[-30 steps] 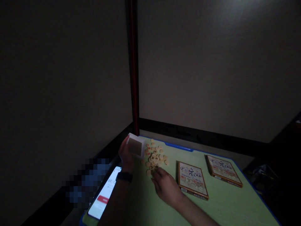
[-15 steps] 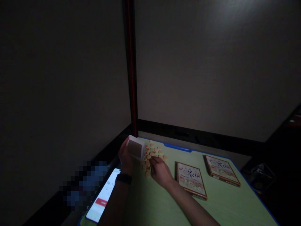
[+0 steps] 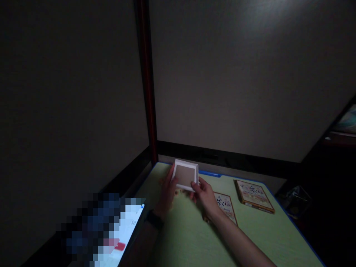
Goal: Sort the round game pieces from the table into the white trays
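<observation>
A shallow white box (image 3: 185, 175) with a greyish-brown inner bottom is held up over the table, its open side tilted towards me. My left hand (image 3: 167, 191) is closed on its left side, thumb over the rim. Gripping the lower right corner is my right hand (image 3: 206, 196), its thumb on the inside edge. Round wooden game pieces (image 3: 177, 192) lie on the table below the box, mostly hidden by it and my hands. Close to my right forearm lies a printed game box (image 3: 226, 207), partly covered by that hand.
A second printed game box (image 3: 254, 195) lies further right on the green table (image 3: 191, 241), which has a blue edge. At the left, a lit phone (image 3: 126, 226) stands beside my left forearm. Walls close off the back and left.
The white box has moved right with my left hand. My right hand has left the pieces and taken hold of the box's right side. The view has shifted slightly.
</observation>
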